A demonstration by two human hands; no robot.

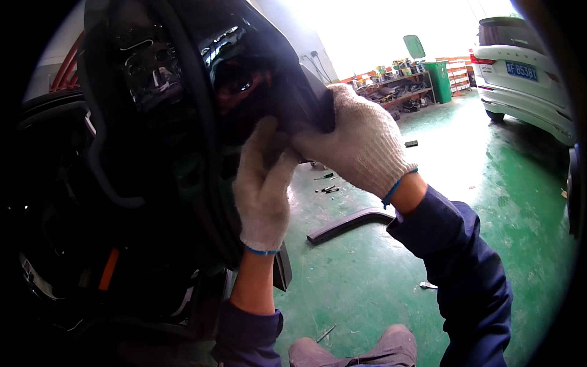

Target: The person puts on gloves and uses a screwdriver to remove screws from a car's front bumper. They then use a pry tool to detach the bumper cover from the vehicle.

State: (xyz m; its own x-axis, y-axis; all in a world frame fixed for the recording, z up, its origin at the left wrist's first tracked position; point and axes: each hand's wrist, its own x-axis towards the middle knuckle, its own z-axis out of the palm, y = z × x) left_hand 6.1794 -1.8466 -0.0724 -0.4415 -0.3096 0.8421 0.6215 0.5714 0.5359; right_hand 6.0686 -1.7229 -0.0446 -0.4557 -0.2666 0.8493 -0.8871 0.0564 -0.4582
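A glossy black car panel [287, 79] with a reflective curved surface fills the upper middle. My right hand [361, 144], in a white knit glove with a blue cuff edge, wraps its outer edge; the thumb lies on the near side and the other fingers pass behind. My left hand [263, 196], gloved alike, is raised just below. Its fingers and thumb close toward the panel's dark underside, close to my right thumb. Shadow hides what lies between the left fingertips. Left of the panel runs a black rubber seal [199, 92].
The dark car interior, with an orange strip [109, 269], lies left. On the green floor rest a grey curved trim strip [348, 223] and several small tools [328, 188]. Farther off stand a cluttered shelf [400, 88], a green bin [439, 81] and a white car [520, 73].
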